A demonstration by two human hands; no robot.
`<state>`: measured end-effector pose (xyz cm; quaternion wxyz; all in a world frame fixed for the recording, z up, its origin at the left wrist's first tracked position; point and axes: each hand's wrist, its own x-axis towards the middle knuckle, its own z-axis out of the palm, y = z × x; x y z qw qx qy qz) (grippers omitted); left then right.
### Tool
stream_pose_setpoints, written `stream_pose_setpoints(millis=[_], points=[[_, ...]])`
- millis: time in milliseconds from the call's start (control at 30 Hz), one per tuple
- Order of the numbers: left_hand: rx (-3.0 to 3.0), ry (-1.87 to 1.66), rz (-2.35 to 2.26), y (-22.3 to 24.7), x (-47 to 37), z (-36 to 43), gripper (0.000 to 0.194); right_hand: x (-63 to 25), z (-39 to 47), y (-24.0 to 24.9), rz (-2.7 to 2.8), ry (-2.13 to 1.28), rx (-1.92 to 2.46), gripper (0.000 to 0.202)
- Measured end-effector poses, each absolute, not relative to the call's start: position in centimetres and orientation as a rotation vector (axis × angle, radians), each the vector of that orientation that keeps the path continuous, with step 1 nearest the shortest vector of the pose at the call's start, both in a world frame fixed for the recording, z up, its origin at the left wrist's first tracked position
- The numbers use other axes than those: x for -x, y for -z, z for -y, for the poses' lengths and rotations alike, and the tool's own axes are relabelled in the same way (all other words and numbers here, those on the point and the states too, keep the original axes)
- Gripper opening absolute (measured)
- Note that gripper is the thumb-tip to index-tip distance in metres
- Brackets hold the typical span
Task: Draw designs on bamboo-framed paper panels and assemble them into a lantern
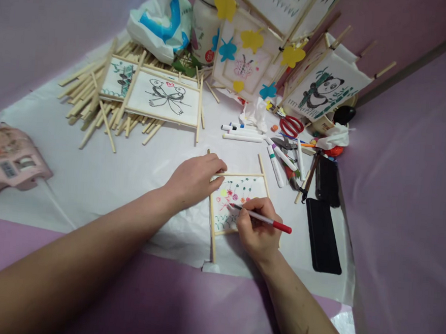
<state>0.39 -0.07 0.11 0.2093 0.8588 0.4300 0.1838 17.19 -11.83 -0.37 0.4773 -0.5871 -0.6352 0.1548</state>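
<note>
A small wooden stick frame (pixel 212 214) with a white sheet (pixel 258 183) lies on the white table cover in front of me. Colourful flowers, green dots and wavy green lines are drawn on the sheet. My left hand (pixel 196 179) grips the frame's upper left corner, thumb and fingers on either side of the stick. In my right hand (pixel 260 228) is a red pen (pixel 267 219), held in a writing grip. Its tip meets the sheet near a red drawing at the left middle. The hand covers the frame's lower right part.
Several white markers (pixel 244 137), red-handled scissors (pixel 291 126) and pliers (pixel 284 143) lie behind the frame. Two black phones (pixel 323 235) are at the right. A pink glue gun (pixel 15 162) lies left, before a stick pile (pixel 85 94). Decorated lantern panels (pixel 328 88) stand at the back.
</note>
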Motion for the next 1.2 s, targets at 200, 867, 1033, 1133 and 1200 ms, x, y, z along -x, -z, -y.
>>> stream_pose_setpoints(millis=[200,867,1033,1133,1200], points=[[-2.39,-0.526,-1.177,-0.11,-0.34,0.08,0.016,-17.07,11.72,0.16,1.559,-0.366,1.441,0.009],[-2.395,-0.525,-1.179,-0.18,-0.3,0.15,0.016,-17.19,11.88,0.62,1.544,-0.351,1.458,0.009],[-2.396,-0.527,-1.175,-0.15,-0.3,0.12,0.016,-17.4,12.04,0.9,1.532,-0.352,1.444,0.007],[-2.397,-0.532,-1.179,-0.12,-0.29,0.14,0.016,-17.37,12.08,0.71,1.529,-0.353,1.423,0.006],[-2.398,-0.537,-1.18,-0.08,-0.28,0.13,0.016,-17.25,12.08,0.49,1.553,-0.357,1.406,0.005]])
